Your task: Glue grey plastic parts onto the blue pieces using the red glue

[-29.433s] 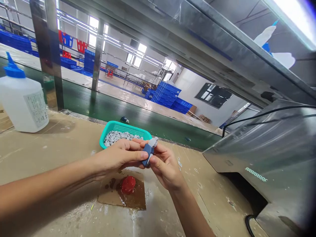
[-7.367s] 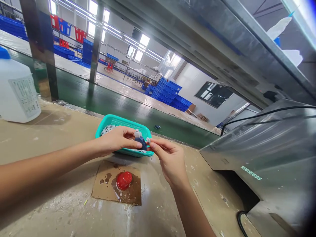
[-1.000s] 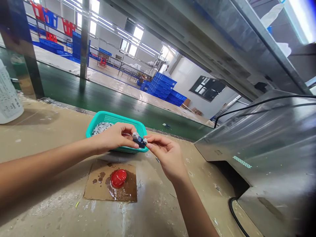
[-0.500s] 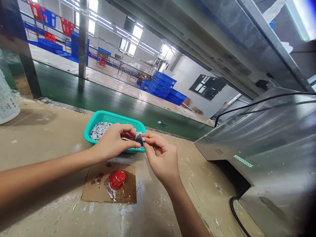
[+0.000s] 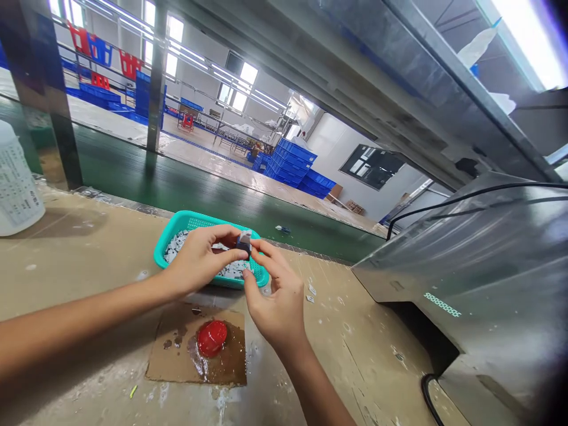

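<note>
A small dark blue piece with a light grey part on top (image 5: 244, 241) is pinched between the thumb and fingers of my left hand (image 5: 197, 260), above the basket. At its right side is my right hand (image 5: 277, 293); the fingertips touch the piece while the thumb stands apart below. Under both hands sits a turquoise plastic basket (image 5: 166, 236) holding many small light grey pieces (image 5: 233, 270), partly covered by my left hand. Nearer to me, a wet, shiny red rounded object (image 5: 212, 338) lies on a stained brown board (image 5: 168, 367).
Two small grey pieces (image 5: 310, 299) lie on the worktable (image 5: 89, 248) right of the basket. Beyond runs a green conveyor belt (image 5: 213, 195) with a small item (image 5: 283, 229) on it. A white bottle (image 5: 18, 183) stands left; a metal housing (image 5: 444, 266) with black cable is at right.
My right hand has shifted left and down, its thumb coming away from the piece. Two grey pieces on the table now show beside it. The view has tilted slightly upward.
</note>
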A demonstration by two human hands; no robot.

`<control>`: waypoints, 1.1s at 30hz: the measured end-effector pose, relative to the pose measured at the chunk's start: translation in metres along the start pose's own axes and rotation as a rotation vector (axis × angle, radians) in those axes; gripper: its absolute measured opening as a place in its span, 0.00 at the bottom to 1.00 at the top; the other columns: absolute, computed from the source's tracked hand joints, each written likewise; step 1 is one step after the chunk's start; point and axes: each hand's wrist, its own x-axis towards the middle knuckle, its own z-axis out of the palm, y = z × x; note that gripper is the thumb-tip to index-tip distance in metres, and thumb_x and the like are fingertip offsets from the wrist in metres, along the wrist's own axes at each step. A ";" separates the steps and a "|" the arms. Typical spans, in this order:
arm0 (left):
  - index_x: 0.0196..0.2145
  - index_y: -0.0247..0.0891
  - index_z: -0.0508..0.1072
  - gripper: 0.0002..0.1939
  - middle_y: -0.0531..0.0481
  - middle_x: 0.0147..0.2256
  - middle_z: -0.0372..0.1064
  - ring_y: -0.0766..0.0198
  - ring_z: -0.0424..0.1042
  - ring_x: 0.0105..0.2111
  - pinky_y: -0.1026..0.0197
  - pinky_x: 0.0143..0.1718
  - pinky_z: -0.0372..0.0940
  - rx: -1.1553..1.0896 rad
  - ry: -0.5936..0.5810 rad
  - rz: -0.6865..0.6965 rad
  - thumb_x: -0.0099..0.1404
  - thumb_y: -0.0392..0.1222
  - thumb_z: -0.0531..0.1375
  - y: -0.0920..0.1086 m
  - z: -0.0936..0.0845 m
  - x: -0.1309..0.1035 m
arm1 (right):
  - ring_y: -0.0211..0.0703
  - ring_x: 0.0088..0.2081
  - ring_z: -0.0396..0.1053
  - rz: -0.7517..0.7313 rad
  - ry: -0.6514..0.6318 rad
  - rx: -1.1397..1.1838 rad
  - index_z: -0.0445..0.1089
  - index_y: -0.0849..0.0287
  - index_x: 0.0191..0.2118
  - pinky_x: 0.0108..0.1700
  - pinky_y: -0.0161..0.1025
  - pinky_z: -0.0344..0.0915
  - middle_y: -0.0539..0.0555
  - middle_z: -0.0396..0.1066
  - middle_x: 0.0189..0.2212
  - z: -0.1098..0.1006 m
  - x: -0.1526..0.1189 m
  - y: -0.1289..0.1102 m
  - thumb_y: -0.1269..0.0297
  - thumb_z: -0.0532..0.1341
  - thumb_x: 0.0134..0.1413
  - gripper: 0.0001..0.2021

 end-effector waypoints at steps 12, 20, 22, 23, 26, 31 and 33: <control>0.38 0.39 0.73 0.12 0.50 0.33 0.68 0.69 0.65 0.35 0.66 0.40 0.60 -0.632 -0.483 -0.270 0.55 0.39 0.60 0.015 -0.004 0.000 | 0.39 0.36 0.67 0.334 -0.449 0.909 0.69 0.52 0.45 0.37 0.34 0.65 0.50 0.69 0.34 -0.005 0.028 0.009 0.57 0.67 0.39 0.22; 0.39 0.38 0.73 0.13 0.49 0.37 0.69 0.68 0.65 0.37 0.64 0.42 0.58 -0.693 -0.447 -0.315 0.54 0.40 0.61 0.011 -0.001 0.001 | 0.38 0.36 0.66 0.288 -0.350 0.766 0.68 0.51 0.42 0.39 0.34 0.64 0.48 0.69 0.32 -0.005 0.026 -0.001 0.59 0.64 0.44 0.16; 0.37 0.37 0.74 0.12 0.48 0.36 0.69 0.69 0.65 0.36 0.66 0.41 0.59 -0.700 -0.429 -0.359 0.53 0.41 0.62 0.007 -0.002 0.002 | 0.40 0.39 0.66 0.317 -0.404 0.678 0.65 0.52 0.48 0.43 0.37 0.63 0.49 0.69 0.35 -0.004 0.026 0.003 0.55 0.61 0.48 0.20; 0.36 0.36 0.74 0.12 0.48 0.35 0.69 0.69 0.65 0.35 0.66 0.39 0.59 -0.684 -0.429 -0.379 0.52 0.41 0.63 0.005 -0.004 0.003 | 0.41 0.40 0.66 0.337 -0.432 0.648 0.63 0.52 0.50 0.45 0.38 0.63 0.50 0.69 0.37 -0.003 0.026 0.006 0.53 0.58 0.50 0.21; 0.35 0.33 0.73 0.12 0.48 0.32 0.69 0.71 0.66 0.30 0.68 0.34 0.60 -0.614 -0.386 -0.428 0.51 0.38 0.64 0.007 -0.013 0.008 | 0.42 0.42 0.67 0.396 -0.431 0.639 0.57 0.54 0.55 0.45 0.42 0.63 0.55 0.67 0.42 -0.005 0.027 0.021 0.46 0.48 0.54 0.26; 0.35 0.29 0.72 0.08 0.46 0.28 0.68 0.69 0.67 0.31 0.65 0.38 0.64 -0.596 -0.033 -0.446 0.57 0.29 0.55 0.017 -0.037 0.025 | 0.42 0.34 0.69 0.376 -0.221 0.221 0.67 0.62 0.44 0.38 0.40 0.66 0.57 0.70 0.34 -0.009 0.029 0.051 0.57 0.57 0.47 0.19; 0.35 0.28 0.71 0.10 0.43 0.32 0.68 0.67 0.68 0.32 0.65 0.36 0.65 -0.586 0.070 -0.433 0.57 0.29 0.53 0.017 -0.045 0.030 | 0.42 0.30 0.68 0.360 -0.191 0.079 0.71 0.64 0.32 0.33 0.39 0.66 0.57 0.71 0.28 -0.007 0.028 0.059 0.62 0.59 0.43 0.11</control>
